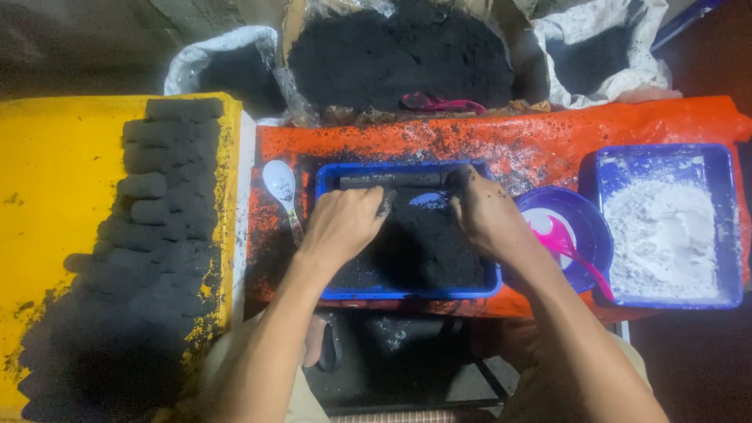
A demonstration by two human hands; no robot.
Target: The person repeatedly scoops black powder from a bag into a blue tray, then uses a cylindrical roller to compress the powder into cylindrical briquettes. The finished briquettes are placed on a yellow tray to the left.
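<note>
While both forearms reach up from the bottom edge, the hands work inside a blue tray (407, 294) filled with black powder (423, 251). The left hand (342, 223) lies palm down on the powder, fingers curled together and pressing into it near the tray's middle. The right hand (487, 213) rests just beside it, fingers bent down into the powder at the tray's far right part; whether either hand grips anything under the powder I cannot tell. Along the tray's far wall lies a dark roll (389, 180), just beyond the fingertips. Left of the tray a white spoon (280, 186) lies on the orange sheet (548, 137). Right of it stands a purple bowl (583, 215) with a pink scoop (568, 247), then a second blue tray (732, 227) of white powder (662, 231). On the yellow board (55, 196) at left, black rolls (168, 196) lie in rows. Farthest off, open sacks (235, 43) hold more black powder.
</note>
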